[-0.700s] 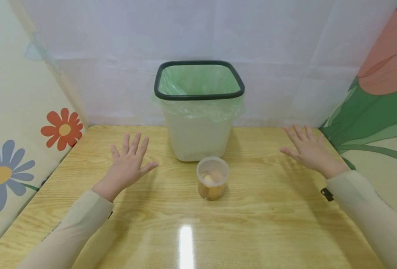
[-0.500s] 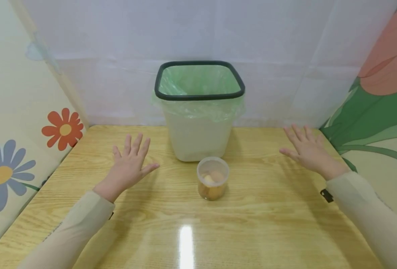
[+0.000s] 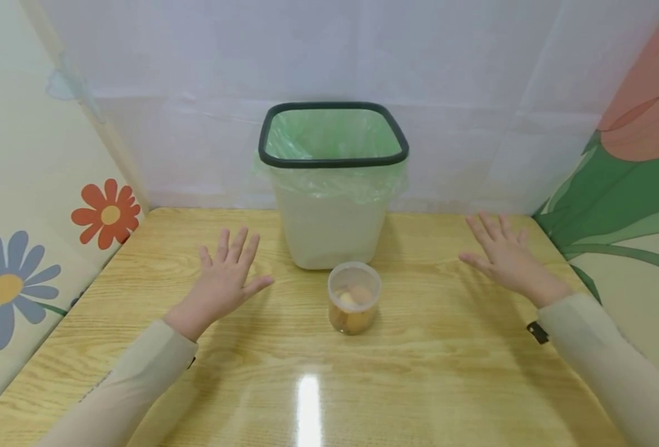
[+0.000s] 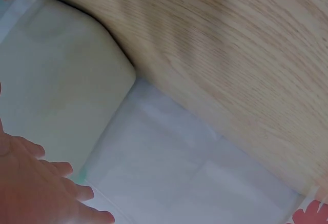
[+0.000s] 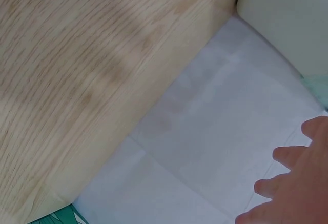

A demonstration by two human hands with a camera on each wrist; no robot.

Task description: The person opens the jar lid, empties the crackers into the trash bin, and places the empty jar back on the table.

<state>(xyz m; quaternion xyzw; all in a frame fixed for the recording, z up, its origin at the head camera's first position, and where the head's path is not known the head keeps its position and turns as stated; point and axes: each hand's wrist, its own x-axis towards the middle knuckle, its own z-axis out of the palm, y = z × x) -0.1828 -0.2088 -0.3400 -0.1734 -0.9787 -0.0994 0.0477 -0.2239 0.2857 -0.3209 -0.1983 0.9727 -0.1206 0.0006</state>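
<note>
A clear plastic tub (image 3: pixel 354 304) with pale and orange-brown pieces in it stands upright in the middle of the table; what the pieces are is hard to tell. Just behind it is a pale waste bin (image 3: pixel 332 230) with a dark rim and a green bag liner. My left hand (image 3: pixel 223 282) is held over the table left of the tub, fingers spread, touching nothing. Over on the right side, my right hand (image 3: pixel 508 257) hovers likewise with spread fingers and holds nothing. Both wrist views show fingertips near the bin's side, the left fingers (image 4: pixel 56 170) and the right fingers (image 5: pixel 287 167).
The wood-grain table (image 3: pixel 419 372) reaches back to a white cloth wall (image 3: pixel 195 149). Flower-patterned panels close off the left side (image 3: pixel 28 155) and the right side (image 3: pixel 625 236).
Both hands have moved inward toward the tub and slightly nearer to me, the left hand rightward and the right hand leftward. The tub and bin stay in place.
</note>
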